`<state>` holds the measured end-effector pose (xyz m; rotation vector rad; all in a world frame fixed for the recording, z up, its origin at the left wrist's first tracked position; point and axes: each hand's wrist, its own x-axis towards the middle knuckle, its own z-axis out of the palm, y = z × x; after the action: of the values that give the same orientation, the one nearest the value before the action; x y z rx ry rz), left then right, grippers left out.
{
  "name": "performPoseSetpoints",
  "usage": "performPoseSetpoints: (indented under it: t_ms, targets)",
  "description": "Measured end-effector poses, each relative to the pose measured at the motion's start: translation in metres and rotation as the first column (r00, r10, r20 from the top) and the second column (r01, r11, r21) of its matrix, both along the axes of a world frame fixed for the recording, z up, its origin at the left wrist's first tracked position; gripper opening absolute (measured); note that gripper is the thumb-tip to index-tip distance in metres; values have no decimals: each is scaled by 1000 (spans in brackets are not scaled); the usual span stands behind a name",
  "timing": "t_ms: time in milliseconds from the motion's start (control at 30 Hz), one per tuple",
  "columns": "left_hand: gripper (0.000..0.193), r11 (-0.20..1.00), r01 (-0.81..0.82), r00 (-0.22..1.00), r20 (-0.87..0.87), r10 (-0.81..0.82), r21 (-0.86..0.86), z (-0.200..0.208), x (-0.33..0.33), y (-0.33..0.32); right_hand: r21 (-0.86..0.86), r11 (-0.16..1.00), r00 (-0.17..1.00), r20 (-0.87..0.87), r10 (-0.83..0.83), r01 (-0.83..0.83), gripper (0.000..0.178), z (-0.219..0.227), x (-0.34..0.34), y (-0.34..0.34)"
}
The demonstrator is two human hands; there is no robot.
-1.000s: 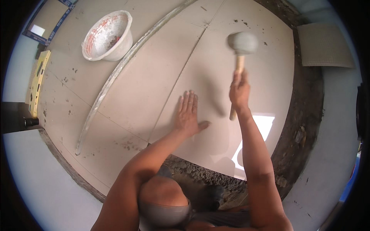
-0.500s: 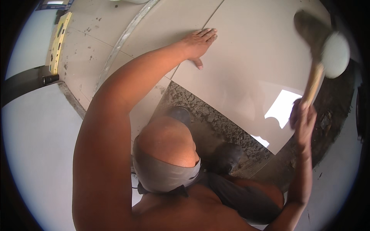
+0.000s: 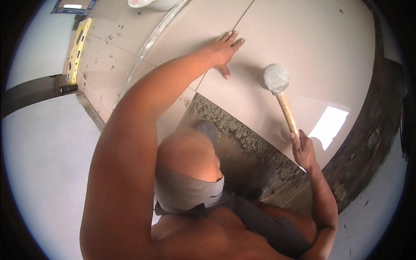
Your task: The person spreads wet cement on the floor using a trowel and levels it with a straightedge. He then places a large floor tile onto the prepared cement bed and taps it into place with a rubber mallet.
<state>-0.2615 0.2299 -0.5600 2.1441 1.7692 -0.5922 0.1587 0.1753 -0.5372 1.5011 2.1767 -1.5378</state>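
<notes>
My left hand (image 3: 224, 52) lies with fingers spread across the joint between a large beige floor tile (image 3: 320, 47) and the tile (image 3: 195, 32) to its left. In my right hand (image 3: 303, 149) is the wooden handle of a mallet (image 3: 276, 79), gripped near its end. The mallet's pale round head is over the large tile, to the right of my left hand; whether it touches the surface I cannot tell. Rough grey mortar (image 3: 236, 125) shows along the tile's near edge. A window-shaped patch of light reflects off the tile beside my right hand.
A long straightedge (image 3: 149, 45) lies on the tiles at the left. Farther left, a yellow spirit level (image 3: 79, 52) rests along the wall. A white container (image 3: 162, 4) and a blue-edged package (image 3: 71, 6) are at the back. Dark, rough, untiled ground (image 3: 368, 143) borders the right side.
The mallet has swung from the raised far right, leftward and down over the tile. My right hand moved left with it. My left hand stays spread at the joint.
</notes>
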Motion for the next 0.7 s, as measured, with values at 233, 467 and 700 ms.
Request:
performPoseSetpoints:
  t_ms: [233,467,700]
  targets:
    - [148,988,-146,988,-57,143,-50,-5,16,3,202,949,877,-464,-126,244,48,84,-72,80]
    - [145,983,-180,984,3,180,-44,0,29,21,233,896,920,-204,-336,379,57,-3,-65,156]
    - [146,975,-211,977,5,212,-73,6,23,11,104,834,696,-612,-377,542,50,64,-75,147]
